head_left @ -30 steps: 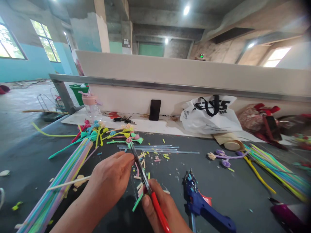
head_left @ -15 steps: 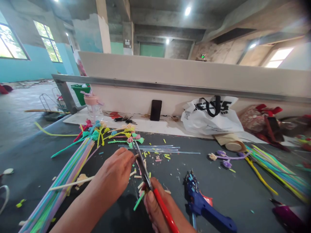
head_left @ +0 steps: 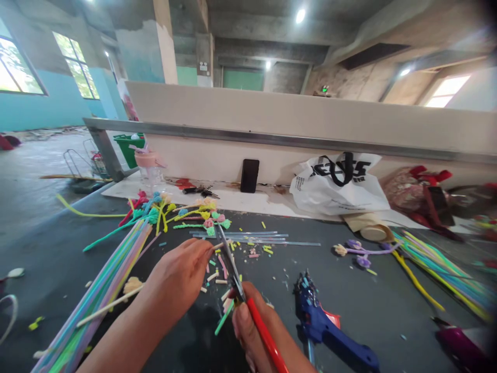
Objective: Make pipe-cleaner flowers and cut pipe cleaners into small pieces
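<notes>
My left hand (head_left: 180, 277) is closed in a pinch on a cream pipe cleaner (head_left: 111, 305). Its short end sticks out past the fingertips, against the scissor blades; the long part comes out behind my wrist. Red-handled scissors (head_left: 235, 277) are gripped in my right hand (head_left: 258, 326), blades pointing up and away. Around the blades lie small cut pieces (head_left: 223, 267) in pink, cream and green. Just beyond the tips is a cluster of pink and green pipe-cleaner flowers (head_left: 215, 223).
A blue glue gun (head_left: 330, 331) lies right of my hands. Long bundles of pastel pipe cleaners lie at left (head_left: 104, 280) and right (head_left: 442, 269). Clear glue sticks (head_left: 264, 239) lie ahead. Behind them stand a phone (head_left: 249, 176), a white bag (head_left: 337, 189) and a cup (head_left: 149, 171).
The scissor blades have come closer together at the stem. My left hand has shifted slightly left, and more of the cream end shows by the blades. The view has barely moved.
</notes>
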`<move>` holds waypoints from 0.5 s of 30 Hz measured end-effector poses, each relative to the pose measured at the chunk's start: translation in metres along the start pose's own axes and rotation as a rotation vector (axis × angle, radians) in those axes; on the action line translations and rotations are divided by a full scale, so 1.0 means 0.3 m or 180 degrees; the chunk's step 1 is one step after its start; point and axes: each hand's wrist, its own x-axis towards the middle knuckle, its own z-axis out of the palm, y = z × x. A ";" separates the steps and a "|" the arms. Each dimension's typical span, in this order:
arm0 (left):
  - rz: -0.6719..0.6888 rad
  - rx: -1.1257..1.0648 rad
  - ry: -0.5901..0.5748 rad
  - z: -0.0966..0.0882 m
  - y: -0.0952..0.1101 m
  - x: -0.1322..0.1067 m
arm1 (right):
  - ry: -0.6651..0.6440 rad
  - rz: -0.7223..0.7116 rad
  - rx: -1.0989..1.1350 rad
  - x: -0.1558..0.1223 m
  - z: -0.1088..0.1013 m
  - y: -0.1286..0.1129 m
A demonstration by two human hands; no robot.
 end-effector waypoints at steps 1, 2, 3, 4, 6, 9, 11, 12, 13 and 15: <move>0.0006 0.0014 -0.0029 0.001 0.003 0.000 | 0.0006 -0.0018 -0.0084 -0.002 0.005 0.000; 0.0001 0.0029 -0.0055 0.002 0.006 0.000 | 0.0020 -0.0050 -0.0168 -0.003 0.009 0.000; -0.0012 0.0048 -0.0090 0.003 0.010 0.000 | 0.0040 -0.0083 -0.0233 -0.003 0.012 -0.001; -0.0031 0.0066 -0.0126 0.003 0.014 -0.001 | 0.0063 -0.0109 -0.0267 -0.004 0.014 -0.001; -0.0081 0.0104 -0.0193 0.002 0.022 -0.002 | 0.0099 -0.0129 -0.0295 -0.003 0.017 -0.002; -0.0096 0.0143 -0.0224 -0.001 0.029 -0.002 | 0.0107 -0.0086 -0.0308 -0.002 0.017 -0.005; -0.0087 0.0149 -0.0230 -0.004 0.030 0.000 | 0.0094 -0.0068 -0.0304 -0.001 0.018 -0.009; -0.0085 0.0153 -0.0239 -0.005 0.030 0.001 | 0.0090 -0.0065 -0.0299 -0.001 0.018 -0.011; -0.0088 0.0160 -0.0247 -0.005 0.029 0.002 | 0.0087 -0.0064 -0.0298 -0.002 0.018 -0.012; -0.0100 0.0183 -0.0262 -0.006 0.027 0.003 | 0.0076 -0.0051 -0.0308 -0.002 0.018 -0.014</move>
